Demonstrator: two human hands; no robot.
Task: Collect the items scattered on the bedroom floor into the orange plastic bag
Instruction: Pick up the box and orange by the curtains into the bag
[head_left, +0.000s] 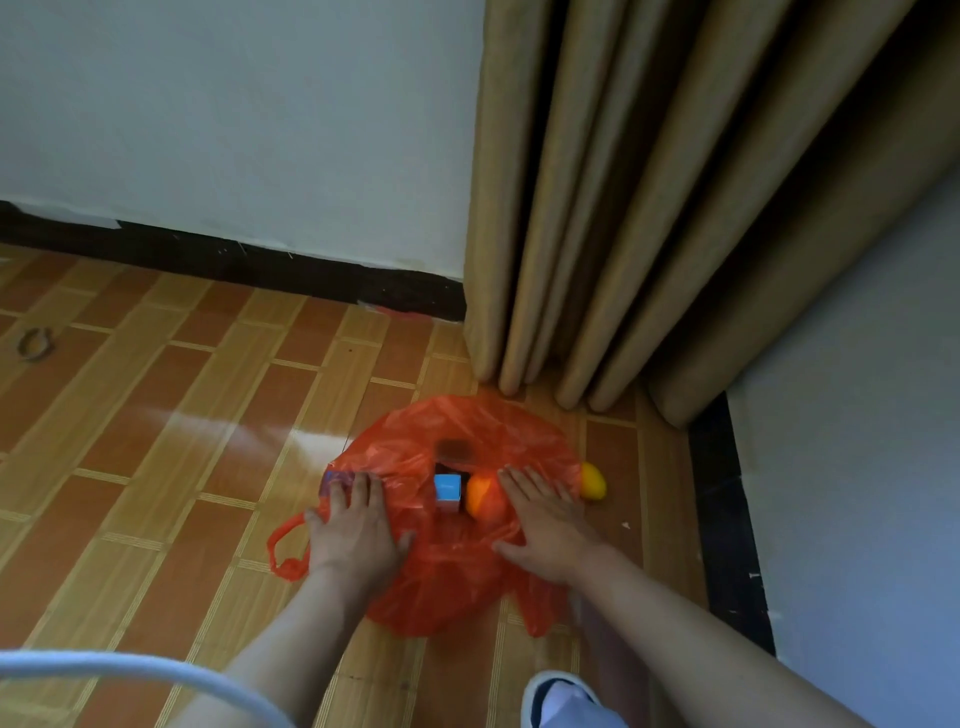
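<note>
An orange plastic bag (452, 577) lies spread flat on the wood-patterned floor (156, 426), near the foot of a tan curtain (597, 260) and a white wall (234, 130) with a dark baseboard (234, 257). Both hands press down on the bag with fingers straight and spread, gripping nothing. The left hand (353, 535) rests on the bag's left side, its fingertips touching a small purple item (332, 480) at the bag's edge. The right hand (545, 525) lies flat on the right side. Between the hands, at the bag's opening, sit a blue and white cube (448, 491) and, just to its right, an orange ball (480, 499) touching the right hand's fingers. A dark item (456, 451) shows dimly through the plastic behind the cube. A yellow egg-shaped item (594, 480) lies on the floor just beside the bag's right edge. One bag handle (283, 545) loops out at the left. A white shoe (563, 696) shows at the bottom.
</note>
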